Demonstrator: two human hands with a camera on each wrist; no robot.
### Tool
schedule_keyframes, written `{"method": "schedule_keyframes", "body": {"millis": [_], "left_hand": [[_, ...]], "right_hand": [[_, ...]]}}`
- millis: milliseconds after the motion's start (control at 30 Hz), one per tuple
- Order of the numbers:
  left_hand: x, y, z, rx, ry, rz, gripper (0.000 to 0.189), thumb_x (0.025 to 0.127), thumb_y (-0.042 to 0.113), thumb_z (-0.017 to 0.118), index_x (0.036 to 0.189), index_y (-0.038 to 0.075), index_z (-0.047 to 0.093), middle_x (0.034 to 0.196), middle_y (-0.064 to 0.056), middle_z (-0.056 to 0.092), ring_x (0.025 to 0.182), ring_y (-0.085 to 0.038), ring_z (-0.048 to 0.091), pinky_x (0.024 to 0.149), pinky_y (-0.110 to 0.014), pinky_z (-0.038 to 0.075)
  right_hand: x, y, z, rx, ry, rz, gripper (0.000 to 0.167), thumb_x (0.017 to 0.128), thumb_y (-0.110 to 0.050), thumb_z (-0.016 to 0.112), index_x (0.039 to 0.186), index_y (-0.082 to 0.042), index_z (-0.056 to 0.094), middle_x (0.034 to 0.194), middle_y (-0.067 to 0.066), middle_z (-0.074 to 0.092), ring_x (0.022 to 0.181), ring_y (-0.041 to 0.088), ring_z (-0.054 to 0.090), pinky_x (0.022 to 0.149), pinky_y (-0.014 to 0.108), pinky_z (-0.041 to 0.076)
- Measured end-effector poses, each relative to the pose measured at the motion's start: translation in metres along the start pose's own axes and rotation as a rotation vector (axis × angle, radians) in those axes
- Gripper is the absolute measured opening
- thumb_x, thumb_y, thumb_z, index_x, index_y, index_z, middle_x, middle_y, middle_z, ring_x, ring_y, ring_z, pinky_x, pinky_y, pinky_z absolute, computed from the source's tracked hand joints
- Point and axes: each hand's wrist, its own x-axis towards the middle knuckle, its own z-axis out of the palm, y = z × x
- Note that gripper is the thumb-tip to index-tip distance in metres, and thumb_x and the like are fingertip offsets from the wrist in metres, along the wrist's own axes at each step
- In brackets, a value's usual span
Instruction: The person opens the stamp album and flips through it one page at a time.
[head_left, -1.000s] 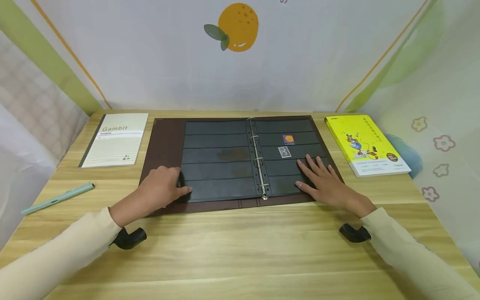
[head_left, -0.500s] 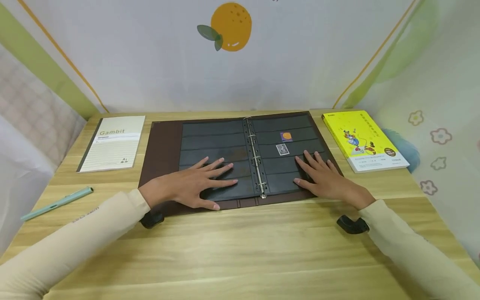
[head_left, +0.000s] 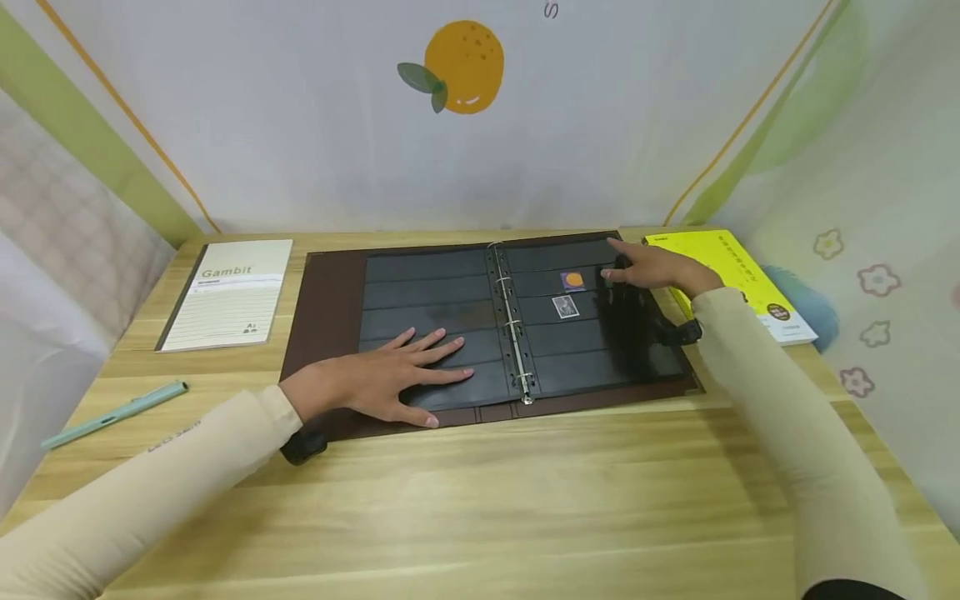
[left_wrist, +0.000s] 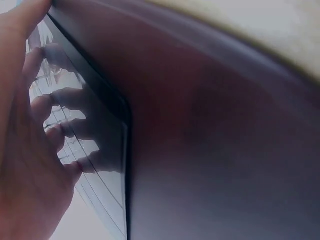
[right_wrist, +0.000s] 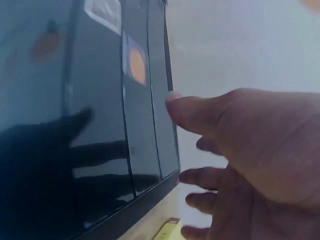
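A brown ring binder (head_left: 324, 308) lies open on the table, with black pocket pages on both sides of its metal rings (head_left: 513, 327). My left hand (head_left: 390, 379) rests on the lower left page, fingers spread; its reflection shows on the glossy page in the left wrist view. Over the upper right edge of the right page (head_left: 570, 367) is my right hand (head_left: 656, 268), thumb and fingers apart with nothing between them. Two stamps sit in that page's pockets: a purple one with an orange disc (head_left: 573, 281) and a grey-and-white one (head_left: 566, 307).
A yellow book (head_left: 731, 258) lies to the right of the binder, partly under my right hand and sleeve in the head view. To the left are a Gambit notebook (head_left: 232, 300) and a pale green pen (head_left: 116, 414). A printed curtain (head_left: 585, 150) hangs behind the table (head_left: 480, 508).
My left hand has left the binder's left edge and come to lie flat on the left page. The right hand has lifted from the lower right page and moved up to its outer upper edge.
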Motion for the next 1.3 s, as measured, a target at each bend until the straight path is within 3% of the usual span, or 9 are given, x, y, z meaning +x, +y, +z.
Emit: {"method": "schedule_keyframes", "body": {"millis": [167,333,500,667,900,1000,1133,1233,1300], "left_hand": [[0.004,0.003,0.001,-0.019,-0.009,0.003,0.077,0.097,0.062,0.054,0.161,0.037,0.019,0.172,-0.001,-0.003,0.159,-0.031,-0.007,0.125,-0.063,-0.005],[0.007,0.004,-0.002,-0.005,-0.021,-0.010,0.078,0.097,0.062,0.054,0.161,0.038,0.018,0.172,0.000,-0.004,0.159,-0.030,-0.008,0.126,-0.062,-0.005],[0.006,0.005,-0.003,-0.002,-0.019,-0.018,0.078,0.096,0.064,0.054,0.161,0.038,0.018,0.172,0.000,-0.004,0.160,-0.029,-0.007,0.126,-0.062,-0.005],[0.006,0.006,-0.004,-0.012,-0.010,-0.019,0.078,0.096,0.063,0.055,0.161,0.038,0.019,0.172,0.000,-0.003,0.160,-0.030,-0.007,0.126,-0.062,-0.005],[0.007,0.007,-0.005,-0.003,0.002,-0.011,0.078,0.096,0.062,0.055,0.161,0.037,0.020,0.172,-0.001,-0.002,0.160,-0.030,-0.006,0.126,-0.062,-0.005],[0.009,0.008,-0.004,0.002,0.008,0.000,0.078,0.096,0.063,0.056,0.161,0.036,0.021,0.172,-0.002,-0.001,0.160,-0.032,-0.005,0.125,-0.063,-0.004],[0.012,0.009,-0.004,0.009,0.017,0.019,0.079,0.096,0.062,0.056,0.161,0.035,0.022,0.173,-0.004,0.000,0.159,-0.033,-0.004,0.125,-0.064,-0.003],[0.013,0.010,-0.005,0.010,0.017,0.022,0.079,0.096,0.062,0.056,0.161,0.035,0.022,0.173,-0.003,-0.001,0.160,-0.032,-0.004,0.125,-0.064,-0.004],[0.014,0.010,-0.005,0.013,0.018,0.022,0.079,0.095,0.062,0.057,0.161,0.035,0.022,0.173,-0.003,0.000,0.160,-0.033,-0.004,0.125,-0.064,-0.003]], "right_hand": [[0.013,0.012,-0.004,0.156,-0.027,0.050,0.074,0.108,-0.026,0.045,0.163,-0.005,0.001,0.167,0.029,0.000,0.153,0.052,0.004,0.122,0.067,0.016],[0.012,0.011,-0.004,0.239,0.032,0.062,0.071,0.107,-0.017,0.046,0.164,-0.008,0.004,0.166,0.032,0.005,0.153,0.053,0.009,0.120,0.068,0.021],[0.011,0.006,0.000,0.280,0.136,0.059,0.070,0.106,-0.014,0.049,0.164,-0.008,0.009,0.167,0.029,0.011,0.154,0.049,0.012,0.121,0.065,0.022],[0.012,0.002,0.006,0.247,0.238,0.050,0.068,0.106,-0.014,0.049,0.162,-0.003,0.013,0.168,0.025,0.013,0.154,0.047,0.015,0.124,0.061,0.020],[0.012,-0.002,0.008,0.232,0.480,0.102,0.060,0.103,-0.012,0.051,0.156,0.007,0.029,0.150,0.035,0.043,0.136,0.049,0.048,0.110,0.059,0.044],[0.013,-0.001,0.007,0.245,0.520,0.117,0.055,0.104,-0.012,0.051,0.152,0.009,0.036,0.144,0.035,0.050,0.129,0.048,0.054,0.106,0.057,0.048],[0.011,0.007,0.004,0.233,0.464,0.112,0.055,0.105,-0.016,0.049,0.154,0.006,0.034,0.140,0.037,0.052,0.123,0.049,0.056,0.100,0.058,0.050],[0.005,0.021,0.001,0.322,0.329,0.103,0.064,0.107,-0.023,0.047,0.161,0.000,0.021,0.145,0.035,0.047,0.123,0.046,0.055,0.105,0.060,0.047],[-0.002,0.032,-0.001,0.430,0.220,0.095,0.069,0.108,-0.028,0.047,0.163,-0.005,0.013,0.144,0.029,0.050,0.116,0.036,0.060,0.106,0.056,0.048]]}}
